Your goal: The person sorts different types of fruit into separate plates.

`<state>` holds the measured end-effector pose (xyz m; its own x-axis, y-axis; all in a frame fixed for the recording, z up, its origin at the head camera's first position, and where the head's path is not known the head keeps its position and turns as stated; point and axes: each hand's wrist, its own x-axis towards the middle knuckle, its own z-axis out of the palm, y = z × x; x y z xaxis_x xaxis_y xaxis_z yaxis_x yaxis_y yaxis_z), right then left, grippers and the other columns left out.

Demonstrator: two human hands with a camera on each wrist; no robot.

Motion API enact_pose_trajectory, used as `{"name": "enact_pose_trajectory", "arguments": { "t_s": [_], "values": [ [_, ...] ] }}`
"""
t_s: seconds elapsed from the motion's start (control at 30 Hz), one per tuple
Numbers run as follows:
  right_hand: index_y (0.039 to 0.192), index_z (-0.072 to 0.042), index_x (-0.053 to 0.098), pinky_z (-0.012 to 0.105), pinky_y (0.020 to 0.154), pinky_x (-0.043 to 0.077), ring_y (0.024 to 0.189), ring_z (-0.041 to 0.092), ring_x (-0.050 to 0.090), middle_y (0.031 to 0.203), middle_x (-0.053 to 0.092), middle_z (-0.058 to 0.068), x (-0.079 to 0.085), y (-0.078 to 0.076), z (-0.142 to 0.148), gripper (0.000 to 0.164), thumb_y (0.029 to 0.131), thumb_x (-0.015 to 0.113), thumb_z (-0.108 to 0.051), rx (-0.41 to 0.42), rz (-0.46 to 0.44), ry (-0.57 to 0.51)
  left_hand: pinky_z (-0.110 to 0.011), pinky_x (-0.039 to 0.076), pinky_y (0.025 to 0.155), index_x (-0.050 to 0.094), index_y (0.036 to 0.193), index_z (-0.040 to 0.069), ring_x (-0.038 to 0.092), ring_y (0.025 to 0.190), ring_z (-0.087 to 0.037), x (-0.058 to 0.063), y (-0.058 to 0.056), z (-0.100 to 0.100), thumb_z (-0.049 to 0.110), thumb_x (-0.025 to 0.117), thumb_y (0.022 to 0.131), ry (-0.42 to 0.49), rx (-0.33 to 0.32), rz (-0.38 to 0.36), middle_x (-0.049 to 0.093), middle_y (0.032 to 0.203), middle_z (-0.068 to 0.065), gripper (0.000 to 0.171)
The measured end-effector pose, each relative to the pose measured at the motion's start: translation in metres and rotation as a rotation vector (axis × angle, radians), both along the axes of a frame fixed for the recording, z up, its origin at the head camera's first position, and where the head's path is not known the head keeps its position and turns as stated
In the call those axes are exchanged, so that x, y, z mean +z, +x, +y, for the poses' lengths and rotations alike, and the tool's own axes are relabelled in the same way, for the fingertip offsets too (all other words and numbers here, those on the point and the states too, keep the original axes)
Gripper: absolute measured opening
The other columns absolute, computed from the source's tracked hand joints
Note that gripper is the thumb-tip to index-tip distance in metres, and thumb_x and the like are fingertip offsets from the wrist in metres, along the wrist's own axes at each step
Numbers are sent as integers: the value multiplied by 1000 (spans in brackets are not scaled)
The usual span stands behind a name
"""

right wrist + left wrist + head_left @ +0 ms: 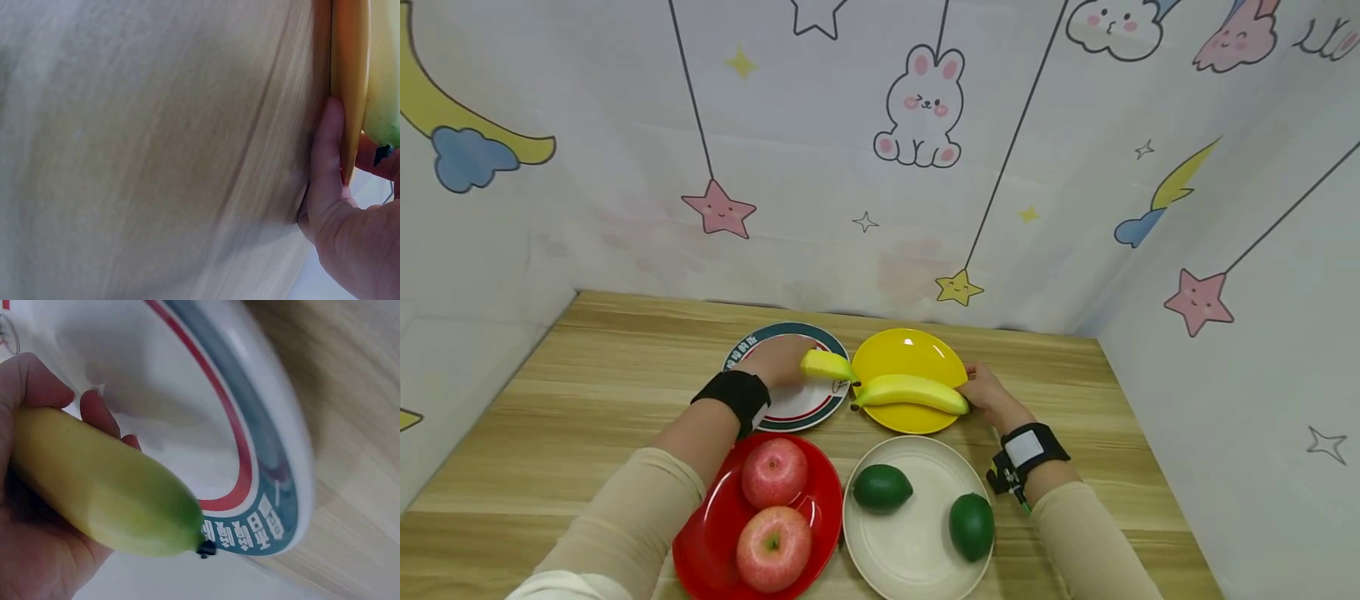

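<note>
My left hand [780,361] grips a yellow banana [826,365] with a greenish tip above the white plate [797,410] with a teal and red rim. Seen from the left wrist, the banana [106,481] lies between thumb and fingers, its dark end pointing out past the hand. On the yellow plate [906,346] rests a second banana [913,392]. My right hand [990,397] pinches that plate's right edge. In the right wrist view, fingers lie along the outside of the yellow plate [352,94], and another digit is on its inner side near the banana's tip.
Nearer to me, a red plate [827,492] bears two apples [773,546]. Beside it a cream plate [917,558] holds two dark green fruits [882,488]. All stand on a wooden table [587,400], with a patterned cloth [820,125] behind and at the sides.
</note>
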<state>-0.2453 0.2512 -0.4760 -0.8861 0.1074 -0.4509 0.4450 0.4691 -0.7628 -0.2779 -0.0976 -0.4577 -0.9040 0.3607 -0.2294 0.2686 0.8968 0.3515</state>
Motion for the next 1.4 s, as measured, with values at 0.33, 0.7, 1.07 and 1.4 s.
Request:
{"name": "enact_pose_trajectory", "arguments": {
  "t_s": [0.33,0.7,1.07,1.4],
  "values": [
    [131,0,35,24,70,46,99,25,50,126,46,21,3,2,-1,51,85,58,1,-2,8,7,-42,46,92,52,125,4,51,91,-28,7,-5,0,16,74,80,54,66,118,60,104,-12,52],
    [131,1,35,31,76,50,98,27,52,125,47,22,4,4,-3,53,83,58,1,3,-3,-16,-42,47,90,54,118,6,52,88,-27,9,-4,4,16,75,79,-2,81,141,60,98,-11,46],
    [133,0,35,24,66,45,93,23,51,127,45,21,4,4,-4,53,84,56,1,-16,-3,-12,-39,46,81,55,108,7,52,82,-26,20,-7,29,16,74,78,1,75,138,59,91,-9,36],
    [132,-1,35,26,72,46,98,26,50,127,45,21,2,2,-3,53,84,57,1,-23,-5,-7,-40,49,83,55,108,6,53,84,-26,26,-2,54,19,75,78,0,98,90,60,93,-9,38]
  ]
}}
